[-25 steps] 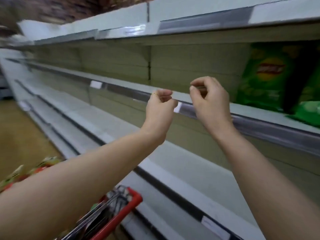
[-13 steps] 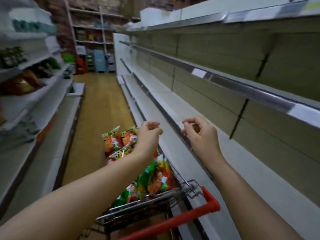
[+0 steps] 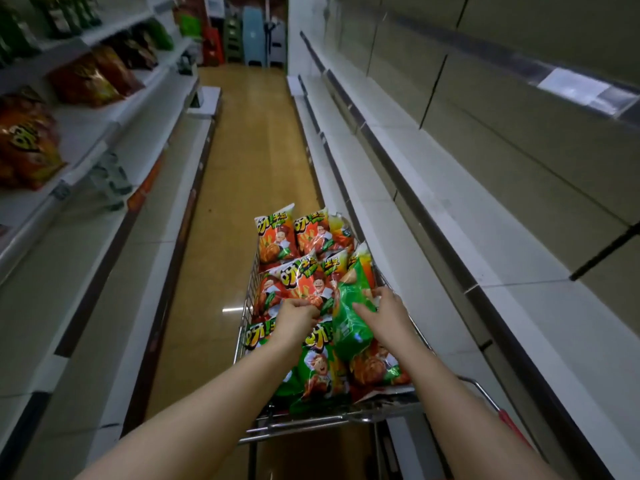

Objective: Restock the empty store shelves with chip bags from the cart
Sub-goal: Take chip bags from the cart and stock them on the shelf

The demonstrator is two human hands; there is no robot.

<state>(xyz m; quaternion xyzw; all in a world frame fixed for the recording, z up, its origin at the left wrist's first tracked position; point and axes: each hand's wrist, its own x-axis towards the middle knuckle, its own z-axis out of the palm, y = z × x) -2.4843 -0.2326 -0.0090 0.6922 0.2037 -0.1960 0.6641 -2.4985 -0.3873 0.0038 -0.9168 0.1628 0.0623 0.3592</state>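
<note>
A wire cart (image 3: 332, 419) stands in the aisle in front of me, full of several orange-red and green chip bags. Both hands are down inside it. My left hand (image 3: 296, 318) has its fingers curled on the lower edge of an orange-red chip bag (image 3: 301, 277) in the middle of the pile. Beside it, my right hand (image 3: 386, 315) grips a green chip bag (image 3: 349, 320), thumb on its face and fingers over its far edge. The white shelves (image 3: 433, 216) along the right hold nothing in this view.
The cart's red handle (image 3: 510, 424) is at the lower right, close to the right shelving. Shelves on the left (image 3: 104, 133) carry orange and dark snack bags (image 3: 27, 143). A wooden-floored aisle (image 3: 242, 150) runs ahead to stacked stools and boxes at its far end.
My view has swung from the right shelf down to the cart. Both hands dropped from shelf height into the cart and took hold of chip bags.
</note>
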